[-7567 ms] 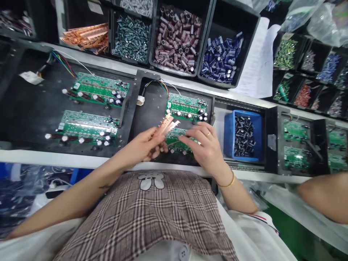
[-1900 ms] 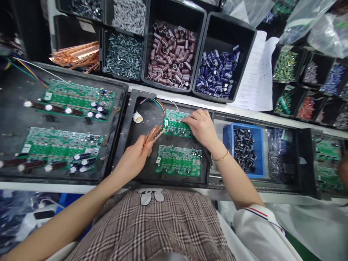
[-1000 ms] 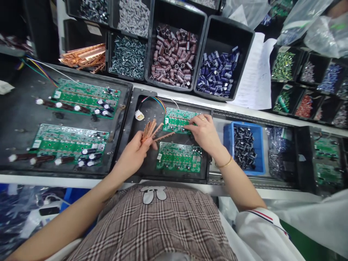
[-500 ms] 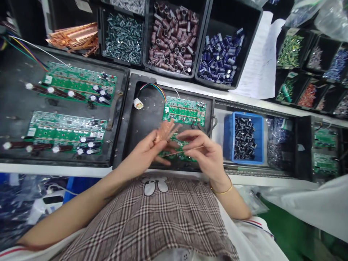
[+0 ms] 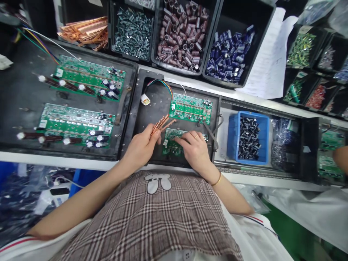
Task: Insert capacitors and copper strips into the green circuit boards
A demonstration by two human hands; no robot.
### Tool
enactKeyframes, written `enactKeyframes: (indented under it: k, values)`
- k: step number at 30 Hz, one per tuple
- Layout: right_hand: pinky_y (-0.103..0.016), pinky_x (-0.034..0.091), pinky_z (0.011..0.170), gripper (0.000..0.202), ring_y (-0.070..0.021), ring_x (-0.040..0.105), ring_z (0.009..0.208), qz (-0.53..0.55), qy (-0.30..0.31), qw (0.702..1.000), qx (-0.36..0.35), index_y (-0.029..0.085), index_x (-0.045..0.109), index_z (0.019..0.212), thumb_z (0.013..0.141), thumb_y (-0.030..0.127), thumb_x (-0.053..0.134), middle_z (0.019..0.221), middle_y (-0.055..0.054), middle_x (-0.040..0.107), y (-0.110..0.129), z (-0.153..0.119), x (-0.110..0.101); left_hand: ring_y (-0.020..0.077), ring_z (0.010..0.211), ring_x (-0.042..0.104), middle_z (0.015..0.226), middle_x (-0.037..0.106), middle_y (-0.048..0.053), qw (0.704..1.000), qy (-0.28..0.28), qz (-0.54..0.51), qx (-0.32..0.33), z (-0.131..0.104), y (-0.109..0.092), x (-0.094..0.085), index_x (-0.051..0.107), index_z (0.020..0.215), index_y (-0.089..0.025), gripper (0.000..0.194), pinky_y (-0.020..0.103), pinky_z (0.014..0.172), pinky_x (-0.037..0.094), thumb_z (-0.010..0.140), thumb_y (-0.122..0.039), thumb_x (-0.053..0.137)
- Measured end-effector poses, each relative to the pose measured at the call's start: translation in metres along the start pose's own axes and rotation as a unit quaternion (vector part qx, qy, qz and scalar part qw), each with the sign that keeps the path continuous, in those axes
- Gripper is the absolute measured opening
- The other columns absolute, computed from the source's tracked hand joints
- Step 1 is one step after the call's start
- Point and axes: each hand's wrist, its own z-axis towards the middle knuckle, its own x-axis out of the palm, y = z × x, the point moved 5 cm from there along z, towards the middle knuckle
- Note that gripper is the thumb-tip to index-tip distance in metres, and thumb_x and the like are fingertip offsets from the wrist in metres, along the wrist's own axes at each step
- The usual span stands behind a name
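A bundle of thin copper strips sticks up from my left hand, whose fingers are closed around it to the left of the near board. My right hand is down over the near green circuit board, with its fingertips at the board's surface. The copper strip it brought there is hidden under the fingers, as is much of the board's right half. Just behind lies a second green circuit board, with coloured wires leading to a white connector. Both boards sit in a black tray.
At left, another black tray holds two boards with brown and dark capacitors. Behind are bins of copper strips, brown capacitors and blue capacitors. A blue box stands right. Another person's arm shows at the right edge.
My right hand has lowered a copper strip onto the near board. My left hand, with the bundle, has drawn back left, away from it. The whole view has shifted slightly.
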Motion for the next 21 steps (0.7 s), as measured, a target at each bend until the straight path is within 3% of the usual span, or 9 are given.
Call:
enactKeyframes:
  k: [7,10,12,14,16,17,18,20,21]
  values:
    - [-0.037,0.039,0.083,0.025,-0.0205,0.050,0.091,0.022,0.007,0.999,0.027,0.025,0.070,0.106,0.092,0.015,0.051,0.094,-0.006,0.064,-0.005,-0.003,0.002,0.0147,0.068,0.058,0.079,0.064,-0.001,0.999,0.031,-0.012,0.026,0.001,-0.002,0.001,0.048,0.084,-0.020,0.028,0.026,0.070,0.042,0.099,-0.037,0.031]
    - [-0.040,0.042,0.089,0.024,-0.0217,0.053,0.100,0.132,-0.001,0.987,0.088,0.025,0.068,0.111,0.090,0.020,0.059,0.104,-0.007,0.062,-0.005,0.005,-0.011,0.0153,0.075,0.061,0.083,0.066,0.000,0.998,0.040,-0.039,0.043,-0.006,-0.006,0.006,0.047,0.086,-0.020,0.028,0.026,0.075,0.043,0.099,-0.039,0.031]
    - [-0.038,0.047,0.089,0.024,-0.0200,0.056,0.101,0.291,-0.045,0.945,0.142,0.025,0.069,0.109,0.086,0.026,0.066,0.107,-0.006,0.061,-0.005,0.012,-0.021,0.0147,0.073,0.061,0.081,0.066,-0.001,0.994,0.071,-0.061,0.062,-0.013,-0.014,0.011,0.048,0.090,-0.021,0.028,0.025,0.073,0.045,0.099,-0.041,0.031]
    - [-0.034,0.051,0.086,0.017,-0.0178,0.059,0.099,0.446,-0.105,0.869,0.188,0.027,0.072,0.099,0.083,0.028,0.069,0.104,-0.004,0.062,-0.005,0.015,-0.028,0.0141,0.070,0.061,0.080,0.065,-0.001,0.987,0.121,-0.067,0.087,-0.015,-0.025,0.009,0.049,0.095,-0.021,0.029,0.024,0.070,0.046,0.100,-0.042,0.030]
    - [-0.032,0.053,0.081,0.006,-0.0171,0.061,0.097,0.536,-0.153,0.802,0.216,0.027,0.074,0.086,0.082,0.026,0.069,0.098,-0.003,0.065,-0.005,0.014,-0.033,0.0148,0.073,0.062,0.084,0.066,0.001,0.990,0.113,-0.021,0.085,-0.002,-0.033,-0.015,0.050,0.101,-0.021,0.031,0.026,0.072,0.047,0.100,-0.040,0.026]
    - [-0.031,0.054,0.078,0.005,-0.0172,0.062,0.096,0.567,-0.156,0.778,0.223,0.026,0.074,0.083,0.082,0.025,0.070,0.097,-0.003,0.066,-0.004,0.011,-0.035,0.0162,0.080,0.063,0.091,0.065,0.002,0.994,0.072,0.030,0.072,0.011,-0.035,-0.038,0.051,0.104,-0.021,0.032,0.029,0.078,0.047,0.101,-0.038,0.025]
    - [-0.030,0.054,0.074,0.004,-0.0169,0.063,0.092,0.598,-0.139,0.757,0.225,0.026,0.074,0.083,0.081,0.025,0.070,0.094,-0.004,0.068,-0.002,0.006,-0.035,0.0177,0.085,0.062,0.094,0.064,0.004,0.995,-0.003,0.095,0.040,0.026,-0.034,-0.068,0.050,0.106,-0.019,0.033,0.033,0.083,0.046,0.101,-0.035,0.021]
    - [-0.029,0.055,0.067,0.005,-0.0150,0.066,0.078,0.663,-0.051,0.713,0.222,0.024,0.073,0.085,0.081,0.025,0.070,0.087,-0.003,0.070,0.004,-0.006,-0.033,0.0247,0.108,0.054,0.114,0.057,0.008,0.955,-0.152,0.254,-0.009,0.061,-0.035,-0.134,0.044,0.120,-0.014,0.032,0.048,0.098,0.036,0.101,-0.034,0.027]
    - [-0.028,0.055,0.064,0.006,-0.0139,0.066,0.071,0.687,-0.001,0.692,0.222,0.023,0.072,0.086,0.081,0.024,0.070,0.083,-0.003,0.071,0.007,-0.014,-0.032,0.0284,0.123,0.042,0.129,0.047,0.010,0.942,-0.180,0.282,-0.027,0.080,-0.033,-0.160,0.036,0.129,-0.012,0.037,0.055,0.105,0.025,0.100,-0.035,0.031]
